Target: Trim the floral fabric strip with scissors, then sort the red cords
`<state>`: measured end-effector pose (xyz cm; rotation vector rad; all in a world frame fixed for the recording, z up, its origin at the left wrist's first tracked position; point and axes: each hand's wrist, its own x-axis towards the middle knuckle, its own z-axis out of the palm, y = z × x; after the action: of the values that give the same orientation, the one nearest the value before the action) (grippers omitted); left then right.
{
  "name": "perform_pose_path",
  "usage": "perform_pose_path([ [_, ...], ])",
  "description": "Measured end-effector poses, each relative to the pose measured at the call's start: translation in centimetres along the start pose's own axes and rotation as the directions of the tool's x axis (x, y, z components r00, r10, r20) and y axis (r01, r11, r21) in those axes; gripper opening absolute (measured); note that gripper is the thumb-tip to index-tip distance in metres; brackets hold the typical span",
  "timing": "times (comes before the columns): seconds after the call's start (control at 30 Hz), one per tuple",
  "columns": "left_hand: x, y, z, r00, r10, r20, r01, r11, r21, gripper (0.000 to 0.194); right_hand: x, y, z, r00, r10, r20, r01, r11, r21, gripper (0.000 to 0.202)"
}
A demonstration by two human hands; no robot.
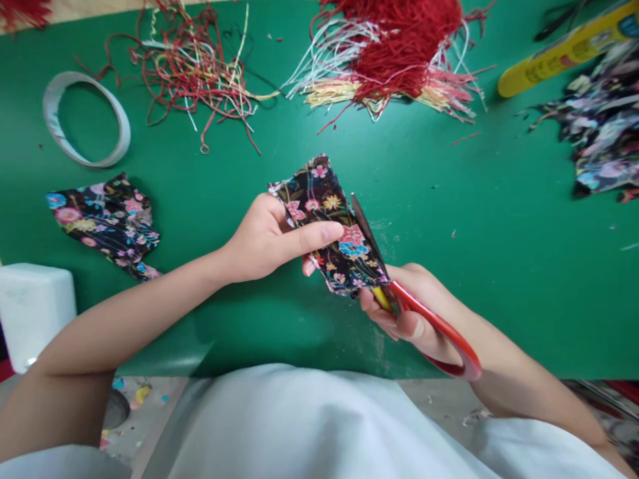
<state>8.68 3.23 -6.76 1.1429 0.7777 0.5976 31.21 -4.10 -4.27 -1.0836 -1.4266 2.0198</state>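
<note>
**Left hand (269,243) and right hand (409,322) at a black cloth piece with printed colourful flowers (354,243)**

Nearest to us we see a pale, light-blue garment (289,426), with bare forearms coming out at both sides. Slightly further, the right hand has its fingers closed around the red handle of a pair of metal scissors (426,314), which shows also a small yellow part near the hand. One dark blade lies along the right edge of the cloth; the other blade we cannot see.

The left hand grips this cloth, thumb flat on top and fingers mostly hidden underneath. The cloth is held in front of the body, above the smooth green table (499,219).

At the left edge we notice a white box-like object with rounded corners (37,313). Beyond it lies a second, crumpled piece of black flowered cloth (107,223), and just behind this one, a white round ring (122,126).

On the right side we find a heap of dark flowered cloth scraps (609,126), and near it a long yellow tube (564,53). At the far side we see a loose tangle of red and cream threads (194,73) and, to its right, a thick bundle of deep red strands (409,53) with white and cream ones.
</note>
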Motion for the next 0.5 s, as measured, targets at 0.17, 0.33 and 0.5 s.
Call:
perform_pose_path([
  [0.17,-0.04,0.0,-0.02,1.0,0.003,0.006,-0.003,1.0,0.004,0.049,0.1,0.2,-0.02,1.0,-0.019,-0.006,0.019,1.0,-0.021,0.065],
  [0.33,-0.01,-0.08,-0.05,1.0,0.018,-0.011,-0.018,1.0,0.0,0.046,-0.09,0.12,0.26,0.998,0.025,-0.055,-0.027,0.999,-0.028,0.067],
  [0.5,0.01,-0.03,0.02,1.0,0.01,0.012,-0.01,0.999,-0.032,0.045,-0.3,0.32,0.4,0.997,0.038,-0.062,-0.039,0.999,0.0,0.065],
])
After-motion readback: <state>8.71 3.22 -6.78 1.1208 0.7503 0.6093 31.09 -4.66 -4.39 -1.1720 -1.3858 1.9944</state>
